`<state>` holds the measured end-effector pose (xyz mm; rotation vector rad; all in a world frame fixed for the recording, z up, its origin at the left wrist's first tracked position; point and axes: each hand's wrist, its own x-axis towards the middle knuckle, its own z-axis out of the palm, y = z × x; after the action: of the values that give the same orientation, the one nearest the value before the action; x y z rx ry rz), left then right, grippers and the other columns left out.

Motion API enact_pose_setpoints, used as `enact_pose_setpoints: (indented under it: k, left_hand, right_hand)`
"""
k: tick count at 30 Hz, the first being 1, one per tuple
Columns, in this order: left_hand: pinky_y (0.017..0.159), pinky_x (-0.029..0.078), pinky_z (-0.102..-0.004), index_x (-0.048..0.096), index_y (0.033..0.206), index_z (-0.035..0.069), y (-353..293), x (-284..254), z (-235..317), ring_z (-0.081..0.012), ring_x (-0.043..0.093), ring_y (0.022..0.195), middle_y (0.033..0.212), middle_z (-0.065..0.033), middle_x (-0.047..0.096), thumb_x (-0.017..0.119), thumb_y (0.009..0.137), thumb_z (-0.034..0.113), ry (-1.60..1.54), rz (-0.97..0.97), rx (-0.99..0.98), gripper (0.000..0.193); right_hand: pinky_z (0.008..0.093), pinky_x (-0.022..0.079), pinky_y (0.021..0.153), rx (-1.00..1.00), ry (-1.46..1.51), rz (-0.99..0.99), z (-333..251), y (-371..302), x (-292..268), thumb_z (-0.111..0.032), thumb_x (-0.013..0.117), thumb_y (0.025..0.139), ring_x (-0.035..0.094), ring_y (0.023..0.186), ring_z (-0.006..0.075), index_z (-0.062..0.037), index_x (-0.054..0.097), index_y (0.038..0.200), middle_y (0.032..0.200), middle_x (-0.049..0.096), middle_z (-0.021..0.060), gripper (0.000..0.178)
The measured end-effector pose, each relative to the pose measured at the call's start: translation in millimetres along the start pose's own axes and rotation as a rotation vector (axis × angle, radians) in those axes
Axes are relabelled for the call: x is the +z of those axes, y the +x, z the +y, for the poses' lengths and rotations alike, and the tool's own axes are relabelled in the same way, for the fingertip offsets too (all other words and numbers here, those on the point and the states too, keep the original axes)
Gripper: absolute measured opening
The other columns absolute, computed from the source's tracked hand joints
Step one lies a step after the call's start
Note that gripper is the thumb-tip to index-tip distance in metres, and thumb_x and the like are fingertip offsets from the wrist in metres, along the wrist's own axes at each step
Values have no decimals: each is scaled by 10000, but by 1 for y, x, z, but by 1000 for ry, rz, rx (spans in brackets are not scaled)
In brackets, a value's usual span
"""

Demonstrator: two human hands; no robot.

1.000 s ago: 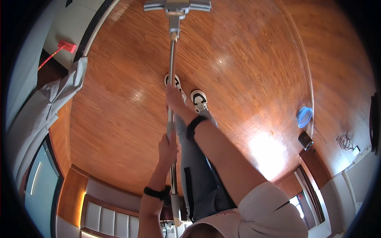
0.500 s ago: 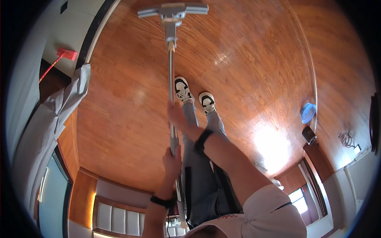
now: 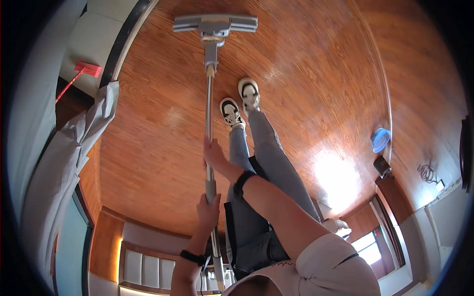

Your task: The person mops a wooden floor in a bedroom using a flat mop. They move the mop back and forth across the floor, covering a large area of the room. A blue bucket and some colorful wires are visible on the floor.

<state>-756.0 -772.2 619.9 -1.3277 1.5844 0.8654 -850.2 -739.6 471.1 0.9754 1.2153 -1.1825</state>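
A sponge mop with a wide grey head [image 3: 215,24] rests on the wooden floor ahead of my feet, its metal pole [image 3: 210,106] running back toward my body. My right hand [image 3: 215,154] is closed round the middle of the pole. Lower down, my left hand [image 3: 208,211] grips the pole just below its grey sleeve [image 3: 211,191]. Each wrist wears a black band. The mop head's underside is hidden from me.
My sneakers [image 3: 249,93] stand right of the pole. At left are a grey curtain [image 3: 81,143], a dark door sill [image 3: 121,44] and a red broom [image 3: 89,68]. Far right lie a blue basin [image 3: 380,140], a dark box [image 3: 382,166] and a coiled cable [image 3: 426,172].
The mop head has come slightly nearer to me and both hands have moved a little down the picture. My right foot has stepped forward past the left one.
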Motion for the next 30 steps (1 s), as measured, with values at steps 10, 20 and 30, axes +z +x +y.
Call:
enact_pose_setpoints:
  k: [10, 20, 30]
  left_hand:
    - [376, 393, -263, 461, 744, 19, 91, 28, 124, -118, 484, 404, 527, -46, 471, 627, 752, 284, -66, 37, 255, 313]
    - [505, 430, -351, 504, 748, -11, 120, -6, 183, -260, 572, 547, 597, -156, 541, 623, 734, 345, -78, 127, 222, 376]
    - [389, 403, -280, 484, 777, -8, 42, -26, 104, -153, 511, 407, 517, -79, 501, 619, 747, 284, -147, 135, -42, 323]
  right_hand:
    - [345, 408, 300, -243, -69, 11, -144, 63, -47, -429, 284, 881, 477, 324, 220, 8, 347, 865, 487, 440, 103, 442]
    - [391, 442, 319, -205, -85, -111, -206, 120, -30, -428, 295, 883, 517, 390, 238, -6, 327, 897, 533, 456, 126, 424]
    - [346, 445, 325, -64, -285, -119, -113, 52, 29, -340, 432, 854, 545, 432, 237, 88, 105, 1130, 610, 509, 162, 605]
